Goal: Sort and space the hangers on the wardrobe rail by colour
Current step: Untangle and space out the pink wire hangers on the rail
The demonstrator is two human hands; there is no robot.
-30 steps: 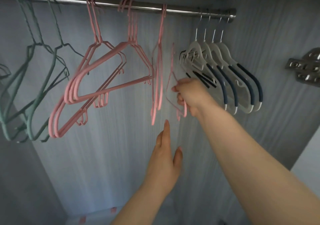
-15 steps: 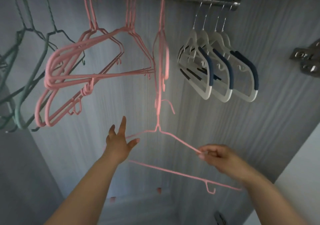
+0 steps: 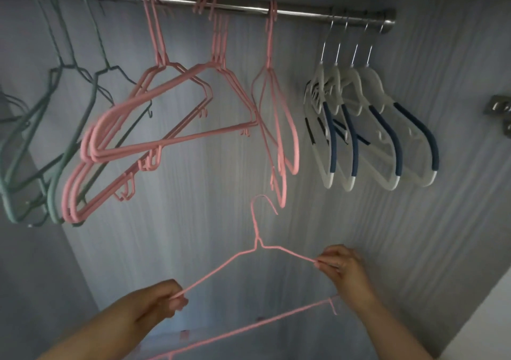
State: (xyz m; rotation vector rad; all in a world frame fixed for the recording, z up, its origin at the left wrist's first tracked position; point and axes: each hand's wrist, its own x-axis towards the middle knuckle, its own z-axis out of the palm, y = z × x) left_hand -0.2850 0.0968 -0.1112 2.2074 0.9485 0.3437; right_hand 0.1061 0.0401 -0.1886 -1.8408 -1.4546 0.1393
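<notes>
Your left hand (image 3: pixel 163 301) and right hand (image 3: pixel 343 268) each pinch a shoulder of the pink hanger (image 3: pixel 257 238), off and well below the rail (image 3: pixel 304 13); it looks light and springy, so grip nearer the neck

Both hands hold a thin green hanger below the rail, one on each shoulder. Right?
Not quite: the head view shows the hanger is pink, not green. The left hand and right hand each pinch one shoulder of it, below the rail.
</notes>
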